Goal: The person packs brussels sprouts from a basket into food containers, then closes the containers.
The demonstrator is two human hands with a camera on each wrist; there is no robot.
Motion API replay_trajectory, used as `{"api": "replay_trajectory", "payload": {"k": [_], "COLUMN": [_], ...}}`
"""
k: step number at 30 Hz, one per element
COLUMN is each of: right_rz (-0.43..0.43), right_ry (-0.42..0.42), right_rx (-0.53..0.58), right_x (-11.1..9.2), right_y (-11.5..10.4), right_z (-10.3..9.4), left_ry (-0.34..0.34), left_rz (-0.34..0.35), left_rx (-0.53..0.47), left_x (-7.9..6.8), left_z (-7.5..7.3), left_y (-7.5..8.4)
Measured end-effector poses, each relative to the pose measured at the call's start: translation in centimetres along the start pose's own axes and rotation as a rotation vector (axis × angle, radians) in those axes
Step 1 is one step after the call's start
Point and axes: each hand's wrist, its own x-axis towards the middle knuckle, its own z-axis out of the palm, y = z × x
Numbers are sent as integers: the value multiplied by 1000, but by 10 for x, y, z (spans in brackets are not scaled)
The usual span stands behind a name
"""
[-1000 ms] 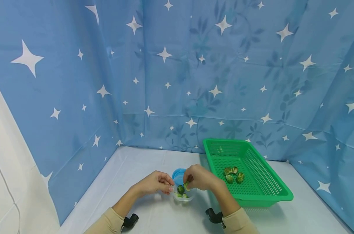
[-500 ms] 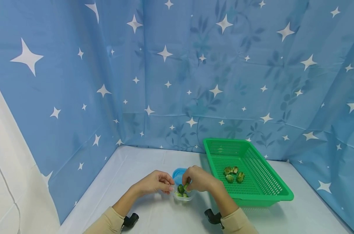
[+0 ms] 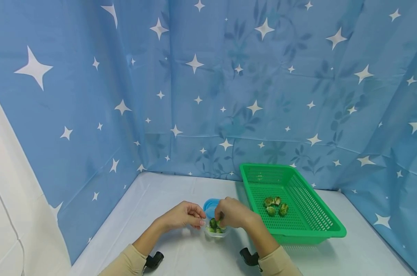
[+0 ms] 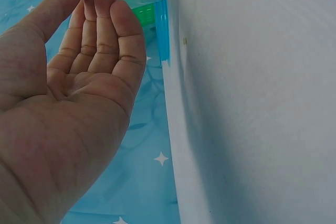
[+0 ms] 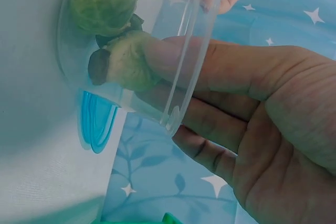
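A small clear plastic container (image 3: 215, 234) stands on the white table with several Brussels sprouts (image 5: 102, 3) inside. My left hand (image 3: 184, 216) is at its left side; in the left wrist view its thumb and fingertips pinch the rim. My right hand (image 3: 234, 212) reaches over the rim from the right, thumb and fingers down inside. Between them it pinches a Brussels sprout (image 5: 131, 61) with a dark cut end, low among the others. Behind the container lies a round blue lid (image 3: 211, 205), partly hidden by the right hand.
To the right stands a large green plastic basket (image 3: 313, 232) with several Brussels sprouts (image 3: 271, 211) on its floor. A blue star-patterned curtain (image 3: 208, 96) hangs behind and at both sides of the white table (image 3: 180, 260).
My right hand has lowered slightly into the container with the Brussels sprout, which now sits deeper among the others. The left hand has stayed in place.
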Motion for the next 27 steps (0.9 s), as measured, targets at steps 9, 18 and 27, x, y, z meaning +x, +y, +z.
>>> {"api": "replay_trajectory", "payload": {"k": [9, 18, 27], "right_rz": [-8, -21, 2], "right_ry": [9, 28, 12], "right_rx": [-72, -65, -150], "right_x": [0, 1, 2], "right_y": [-2, -3, -7], "right_z": [1, 5, 8], "left_ry": [-13, -8, -13], "left_rz": [8, -1, 5], "left_rx": [-2, -7, -4], "left_x": [1, 1, 0], "left_z": [-1, 0, 0], "left_y": [-2, 0, 0]}}
